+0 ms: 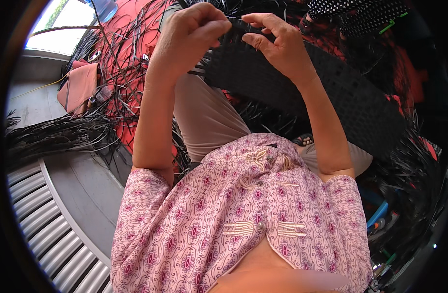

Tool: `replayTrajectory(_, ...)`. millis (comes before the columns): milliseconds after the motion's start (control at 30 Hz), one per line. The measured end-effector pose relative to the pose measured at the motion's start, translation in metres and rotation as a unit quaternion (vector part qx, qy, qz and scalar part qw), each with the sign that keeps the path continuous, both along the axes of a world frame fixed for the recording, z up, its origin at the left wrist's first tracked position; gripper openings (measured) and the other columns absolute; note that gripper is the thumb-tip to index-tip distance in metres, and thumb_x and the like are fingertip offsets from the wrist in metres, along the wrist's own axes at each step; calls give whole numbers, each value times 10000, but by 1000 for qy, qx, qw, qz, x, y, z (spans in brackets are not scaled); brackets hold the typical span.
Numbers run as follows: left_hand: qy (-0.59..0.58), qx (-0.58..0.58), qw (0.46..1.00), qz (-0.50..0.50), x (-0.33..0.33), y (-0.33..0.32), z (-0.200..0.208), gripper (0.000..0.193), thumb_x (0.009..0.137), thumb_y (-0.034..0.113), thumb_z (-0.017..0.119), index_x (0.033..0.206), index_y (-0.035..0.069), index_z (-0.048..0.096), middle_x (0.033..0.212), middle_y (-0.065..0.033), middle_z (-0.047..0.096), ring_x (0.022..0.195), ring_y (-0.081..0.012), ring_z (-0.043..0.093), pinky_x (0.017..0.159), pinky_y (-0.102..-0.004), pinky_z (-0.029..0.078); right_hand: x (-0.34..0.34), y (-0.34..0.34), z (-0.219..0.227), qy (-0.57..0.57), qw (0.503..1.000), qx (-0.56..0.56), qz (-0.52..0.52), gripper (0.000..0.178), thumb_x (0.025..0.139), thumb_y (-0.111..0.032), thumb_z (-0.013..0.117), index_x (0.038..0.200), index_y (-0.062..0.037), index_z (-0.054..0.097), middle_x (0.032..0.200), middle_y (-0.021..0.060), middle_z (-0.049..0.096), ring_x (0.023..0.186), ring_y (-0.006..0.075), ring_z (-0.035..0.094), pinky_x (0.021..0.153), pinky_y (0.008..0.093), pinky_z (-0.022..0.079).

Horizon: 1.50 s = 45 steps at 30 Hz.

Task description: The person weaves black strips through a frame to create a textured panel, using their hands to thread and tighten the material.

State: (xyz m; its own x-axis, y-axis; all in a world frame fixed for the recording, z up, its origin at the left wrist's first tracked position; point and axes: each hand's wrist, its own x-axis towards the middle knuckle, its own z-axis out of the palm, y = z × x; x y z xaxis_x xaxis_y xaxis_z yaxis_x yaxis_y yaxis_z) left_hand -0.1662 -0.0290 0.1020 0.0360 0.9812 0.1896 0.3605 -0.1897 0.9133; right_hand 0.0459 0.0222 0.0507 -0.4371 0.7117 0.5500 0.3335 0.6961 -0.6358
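The fingers of the left hand (192, 34) were drawn together in a pinch at the far edge of a black woven panel (277, 88); whether a strip was gripped between them could not be told. The fingers of the right hand (277, 44) were parted just beside them, with a gap left between thumb and forefinger, and nothing could be seen held there. The panel was stretched slantwise beneath both hands, from the left fingertips toward the right, partly over the trousers (204, 107). Loose black strips (62, 134) were strewn over a red floor covering (126, 122), and a salmon-coloured folded item (80, 90) was left near the window (58, 27).
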Motion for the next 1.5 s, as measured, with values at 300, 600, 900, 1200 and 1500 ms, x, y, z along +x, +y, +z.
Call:
replayTrajectory(300, -80, 1, 995, -65, -2, -5, 24, 102, 945, 134, 648, 991, 48, 677, 826, 61, 602, 707, -22, 529, 645, -185, 440, -2, -2, 31, 179, 936, -254, 167, 200, 941, -193, 708, 1025, -16, 747, 811, 9, 704, 741, 55, 636, 692, 206, 527)
replayTrajectory(600, 254, 20, 964, 80, 18, 52, -91, 277, 857, 273, 739, 989, 30, 735, 866, -104, 728, 759, -217, 708, 705, -342, 547, 14, 11, -23, 135, 914, -377, -62, 168, 871, -200, 740, 827, -38, 751, 652, -34, 615, 592, 24, 517, 542, 211, 399)
replayTrajectory(900, 332, 10, 934, 132, 39, 51, -100, 305, 832, 305, 730, 984, 40, 735, 917, -140, 739, 894, -302, 715, 811, -410, 543, 4, 12, -32, 73, 930, -339, -123, 205, 868, -208, 722, 782, -23, 737, 613, 19, 639, 589, 66, 581, 569, 251, 465)
replayTrajectory(1200, 226, -17, 967, 113, 30, 53, -111, 270, 865, 216, 639, 1012, 2, 712, 977, -185, 723, 969, -332, 688, 899, -417, 520, -13, 14, -35, -112, 957, -186, -192, 248, 848, -253, 718, 734, -35, 692, 640, 124, 651, 586, 231, 639, 619, 366, 513)
replayTrajectory(1500, 273, 20, 957, 91, 28, 51, -107, 316, 875, 225, 647, 1074, -16, 696, 1018, -199, 720, 985, -334, 690, 881, -410, 528, -28, 20, -26, -232, 940, -174, -180, 258, 866, -257, 639, 918, -22, 733, 944, 217, 721, 940, 388, 703, 842, 475, 563)
